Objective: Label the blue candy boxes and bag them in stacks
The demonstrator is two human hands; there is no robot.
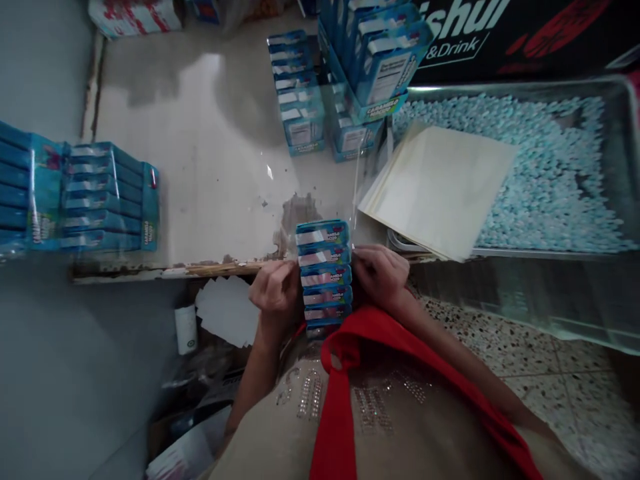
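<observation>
A row of small blue candy boxes [326, 275] stands in front of my body at the table's edge, their printed ends facing up. Clear plastic film [356, 180] surrounds the row and reaches up past it, showing mostly by its glints and edge lines. On the left side my left hand [274, 288] is closed, its fingers pinching the film by the boxes. My right hand [384, 272] is closed in a like pinch on the film at the right side. The fingertips of both hands are partly hidden.
Wrapped box packs [113, 197] sit at the left, with more blue boxes [297, 93] at the back. A display carton [375, 60] rests on others. At right, pale sheets [440, 187] overlap a metal tray [623, 100] of blue-white candies [545, 180]. The worn wooden table edge [200, 270] runs leftward.
</observation>
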